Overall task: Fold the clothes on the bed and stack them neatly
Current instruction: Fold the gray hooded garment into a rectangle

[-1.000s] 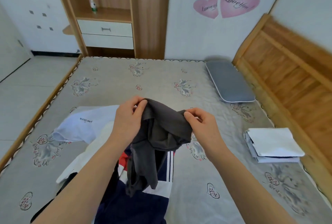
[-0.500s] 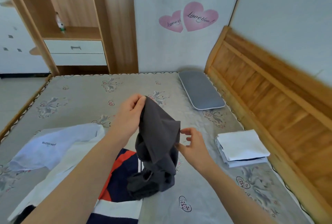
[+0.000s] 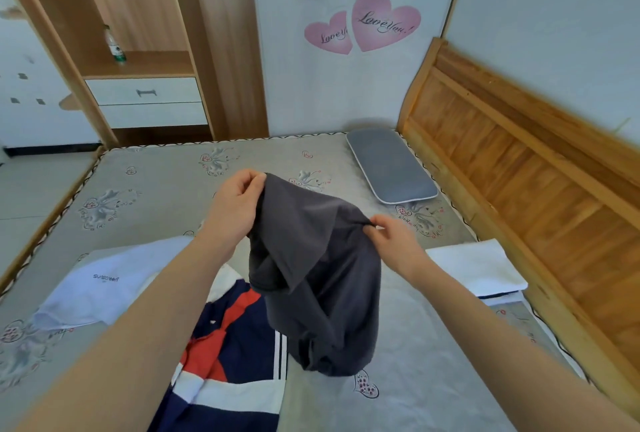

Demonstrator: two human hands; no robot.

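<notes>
Dark grey garment (image 3: 318,269) bunched, hanging btwn left hand (image 3: 232,207) & right hand (image 3: 391,241).

Your left hand (image 3: 232,204): bare, no glove, no ring or watch that shows.
Your right hand (image 3: 393,242): bare as well, nothing worn on the fingers or wrist.
Your left forearm (image 3: 131,334): uncovered from the wrist down to the lower edge of the view; no sleeve reaches into view.
Your right forearm (image 3: 502,338): likewise uncovered along its whole visible length, no cuff, band or strap.
</notes>
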